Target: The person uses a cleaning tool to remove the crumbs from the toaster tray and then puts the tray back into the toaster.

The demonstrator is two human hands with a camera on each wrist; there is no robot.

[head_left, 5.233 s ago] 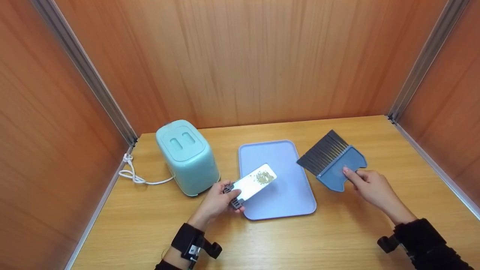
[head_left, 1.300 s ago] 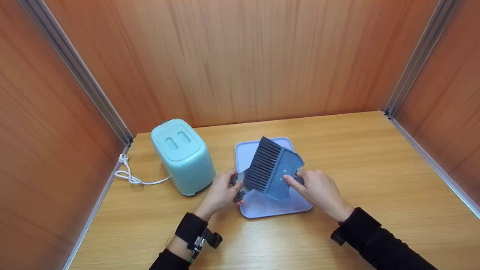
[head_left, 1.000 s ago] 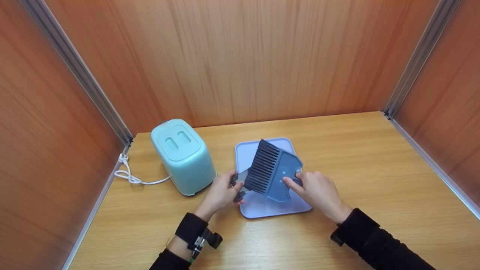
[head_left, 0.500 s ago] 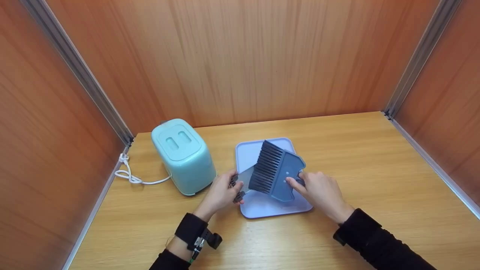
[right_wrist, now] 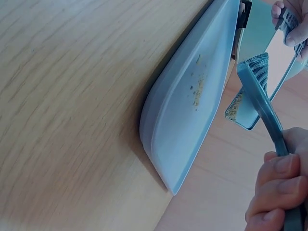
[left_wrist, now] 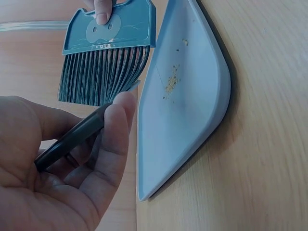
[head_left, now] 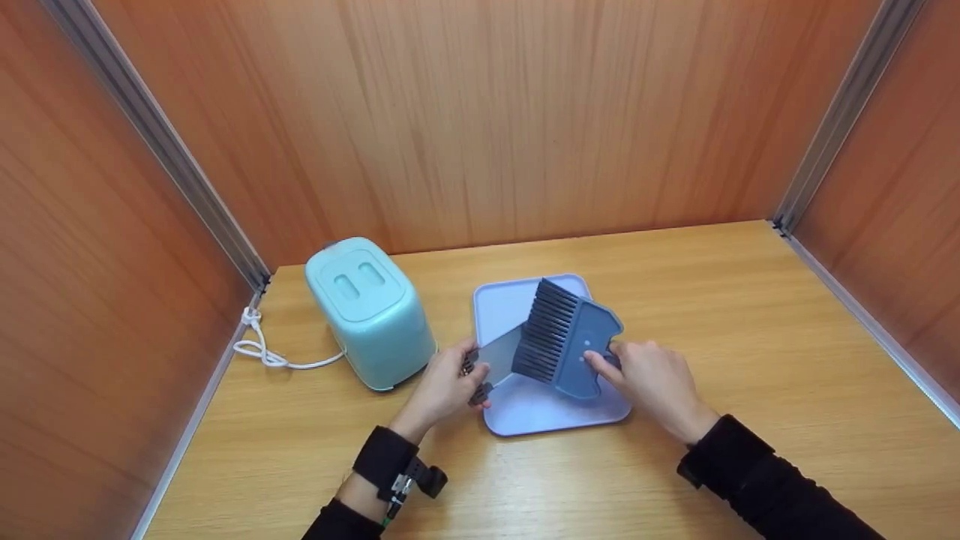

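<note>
My left hand [head_left: 450,382] pinches the dark slotted handle of a flat metal crumb tray [head_left: 497,356], held tilted over the lilac serving tray [head_left: 491,307]. In my right hand [head_left: 656,382] is a blue brush [head_left: 589,352], thumb on its flat face. Its dark bristles [head_left: 547,334] lie across the crumb tray and hide its far end in the head view. The right wrist view shows crumbs [right_wrist: 233,109] at that end, beyond the bristles. More crumbs [left_wrist: 172,83] lie scattered on the serving tray below.
A mint-green toaster [head_left: 375,322] with a two-slot lid stands left of the serving tray. Its white cord [head_left: 274,360] lies loosely coiled to the left. Wooden panels [head_left: 480,120] enclose the table at the back and sides.
Since the oldest frame, the brush has come from the right onto the crumb tray. Over the last second it has slid rightward, baring more metal. The left hand has barely moved.
</note>
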